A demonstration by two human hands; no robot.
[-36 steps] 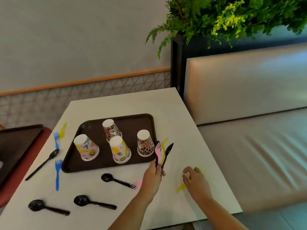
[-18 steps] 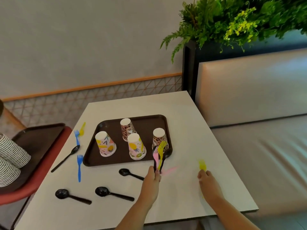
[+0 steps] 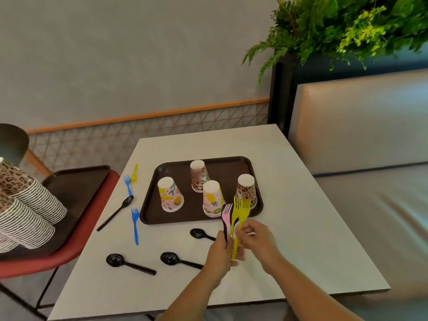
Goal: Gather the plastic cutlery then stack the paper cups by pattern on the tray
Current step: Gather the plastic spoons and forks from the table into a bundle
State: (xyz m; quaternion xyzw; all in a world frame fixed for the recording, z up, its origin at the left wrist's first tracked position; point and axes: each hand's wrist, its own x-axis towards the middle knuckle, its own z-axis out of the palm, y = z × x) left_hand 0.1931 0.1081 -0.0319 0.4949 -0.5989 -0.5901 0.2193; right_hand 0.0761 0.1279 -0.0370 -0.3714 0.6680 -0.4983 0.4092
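My left hand [image 3: 218,253] grips a bundle of cutlery [image 3: 234,218] upright: pink, black and yellow forks. My right hand [image 3: 256,236] meets the bundle from the right, pinching a yellow fork against it. On the brown tray [image 3: 254,205] stand several upside-down paper cups: two fruit-patterned ones [image 3: 170,194] [image 3: 212,201] and two leopard-patterned ones [image 3: 199,176] [image 3: 246,189]. Loose on the white table [image 3: 301,216] lie three black spoons [image 3: 201,234] [image 3: 179,260] [image 3: 128,264], a long black spoon [image 3: 115,213], two blue forks [image 3: 135,224] [image 3: 127,184] and a yellow piece [image 3: 134,173].
A red chair [image 3: 76,249] at the left carries a second brown tray [image 3: 76,181] and tall stacks of paper cups [image 3: 25,209]. A padded bench [image 3: 361,140] runs along the table's right side, with a planter of green leaves [image 3: 347,26] behind it.
My right hand has come in from the table's right side with a yellow fork and now meets the bundle in my left hand. The view has also shifted.
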